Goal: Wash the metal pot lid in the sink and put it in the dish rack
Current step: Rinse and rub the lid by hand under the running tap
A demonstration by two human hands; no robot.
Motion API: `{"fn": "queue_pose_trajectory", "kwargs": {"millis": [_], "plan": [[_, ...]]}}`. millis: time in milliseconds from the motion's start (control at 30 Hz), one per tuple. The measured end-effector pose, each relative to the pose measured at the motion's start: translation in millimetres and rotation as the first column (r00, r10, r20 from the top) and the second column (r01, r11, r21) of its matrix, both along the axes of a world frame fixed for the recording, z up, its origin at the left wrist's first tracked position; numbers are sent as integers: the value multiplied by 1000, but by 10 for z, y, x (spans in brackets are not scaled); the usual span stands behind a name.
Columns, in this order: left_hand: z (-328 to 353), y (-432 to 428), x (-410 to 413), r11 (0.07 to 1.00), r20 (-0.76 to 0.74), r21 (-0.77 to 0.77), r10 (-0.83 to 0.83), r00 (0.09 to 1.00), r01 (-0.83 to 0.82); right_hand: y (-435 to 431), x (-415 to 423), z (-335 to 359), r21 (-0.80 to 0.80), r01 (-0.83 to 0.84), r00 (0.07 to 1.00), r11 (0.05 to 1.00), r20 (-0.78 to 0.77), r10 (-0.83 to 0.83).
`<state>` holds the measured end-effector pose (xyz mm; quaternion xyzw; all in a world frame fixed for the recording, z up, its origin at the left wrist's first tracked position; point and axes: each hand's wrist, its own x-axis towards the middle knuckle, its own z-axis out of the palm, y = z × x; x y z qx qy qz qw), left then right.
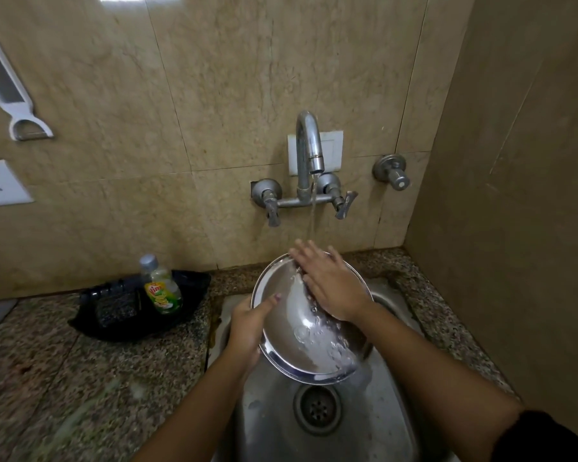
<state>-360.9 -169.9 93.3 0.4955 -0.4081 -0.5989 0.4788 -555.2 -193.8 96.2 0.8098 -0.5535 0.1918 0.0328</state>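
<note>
On the wall at your far left hangs a white peeler [30, 126], with a wall socket [0, 185] below it. Moving right along the stone counter [64, 378], you have a black tray [114, 315] holding a dish soap bottle [162, 288], lying just beside the sink [381, 428]. Your left hand [247, 331] grips the left rim of the metal lid [291, 315], thumb over the inner face and fingers hidden behind it. The lid is held tilted over the sink basin, above the drain [317, 408], its hollow side facing you. Your right hand [331, 285] lies flat and open on the lid's upper right part, palm pressed to the metal, holding nothing. Water runs from the tap [309, 145] in 1 thin stream and lands near your right fingers, then sheets down the lid toward its lower edge. A spare valve [392, 173] sits on the wall further right. As a judgement, you are in the rinsing or rubbing stage: the lid is wet, no suds are clear to see, and whether soap has been used cannot be told. What is left is finishing the rinse, shutting off the tap and placing the lid in the dish rack, which is not in view here.
</note>
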Motion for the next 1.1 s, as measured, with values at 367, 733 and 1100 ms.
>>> {"fn": "queue_pose_trajectory", "kwargs": {"millis": [367,733,1100], "plan": [[152,-49,-135,997,-46,-70,-30,998,27,-34,56,172,-109,-19,934,994,354,57],[339,-270,-223,984,-24,-126,-134,991,130,-275,99,666,168,-143,882,975,468,49],[441,-307,-204,993,33,-44,-104,994,105,-324,-115,753,312,-121,557,942,807,-195]]}}
